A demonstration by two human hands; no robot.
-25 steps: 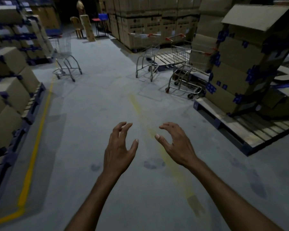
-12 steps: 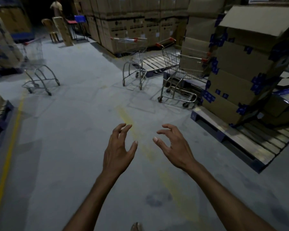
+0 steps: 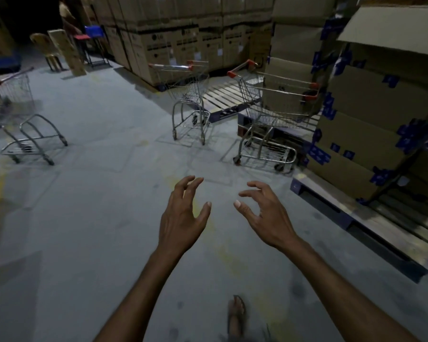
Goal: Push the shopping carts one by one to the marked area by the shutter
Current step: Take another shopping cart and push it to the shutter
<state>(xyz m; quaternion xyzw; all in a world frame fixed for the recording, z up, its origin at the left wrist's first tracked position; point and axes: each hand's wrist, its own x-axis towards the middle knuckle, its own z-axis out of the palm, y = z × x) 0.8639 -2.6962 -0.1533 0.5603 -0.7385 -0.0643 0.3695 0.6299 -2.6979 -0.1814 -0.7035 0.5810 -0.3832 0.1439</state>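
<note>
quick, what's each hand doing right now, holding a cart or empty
Left hand: open, fingers curled, holding nothing.
Right hand: open, fingers curled, holding nothing.
Neither touches a cart; the nearest cart stands ahead.

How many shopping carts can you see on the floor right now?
3. One cart stands at the far left, one in the middle by the stacked boxes, one at the right against the pallet. More may be hidden behind the boxes.

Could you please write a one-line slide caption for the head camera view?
Empty left hand and right hand reach out, open, toward three shopping carts among stacked cardboard boxes.
</note>
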